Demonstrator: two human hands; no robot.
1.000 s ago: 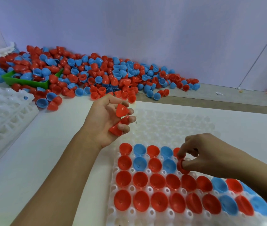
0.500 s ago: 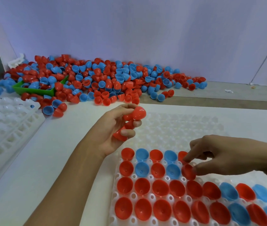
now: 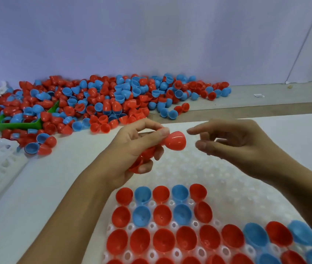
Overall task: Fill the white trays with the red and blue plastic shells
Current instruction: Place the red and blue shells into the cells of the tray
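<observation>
Red and blue plastic half-shells [image 3: 162,235] fill only the near rows of the white dimpled plastic tray [image 3: 218,174]; far rows bare, so well under half done by my read. Left hand [image 3: 132,147] pinches one red shell [image 3: 175,141], more bunched in its palm. Right hand [image 3: 233,145] empty, fingers loose, just beside it. Loose shell pile [image 3: 101,103] along the table's far edge.

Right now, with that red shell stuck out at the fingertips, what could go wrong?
1. The left hand pinches the red shell only by its edge, and the right hand has not touched it yet, so it might slip and fall onto the white tray.
2. The left hand also holds more red shells in its curled fingers; they could spill during the handover.
3. A dropped shell might knock the shells in the tray out of place.
</observation>
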